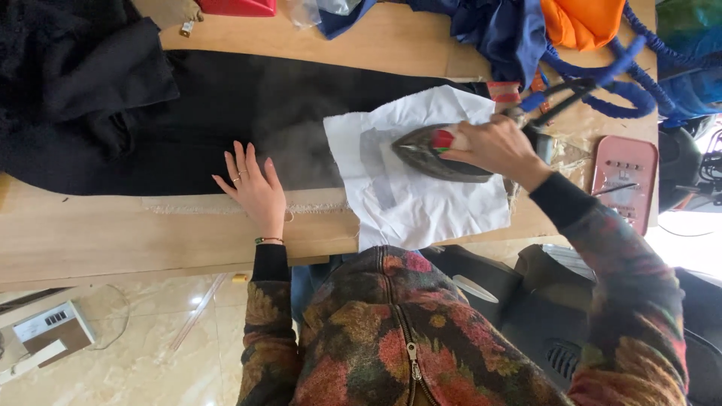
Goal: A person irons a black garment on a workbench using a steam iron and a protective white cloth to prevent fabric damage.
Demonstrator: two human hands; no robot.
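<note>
My right hand (498,147) grips the handle of a steam iron (429,153) that rests on a white pressing cloth (421,203). The cloth lies over the right end of a long black fabric piece (173,128) spread on the wooden table (113,233). Steam rises to the left of the iron. My left hand (254,186) lies flat with fingers spread on the black fabric's near edge, left of the white cloth, holding nothing.
A pink iron rest (626,180) sits at the table's right end. Blue coiled hose (617,83), blue and orange fabric (579,21) lie at the back right. Dark cloth (68,60) is piled at the back left. A small box (53,331) sits on the tiled floor.
</note>
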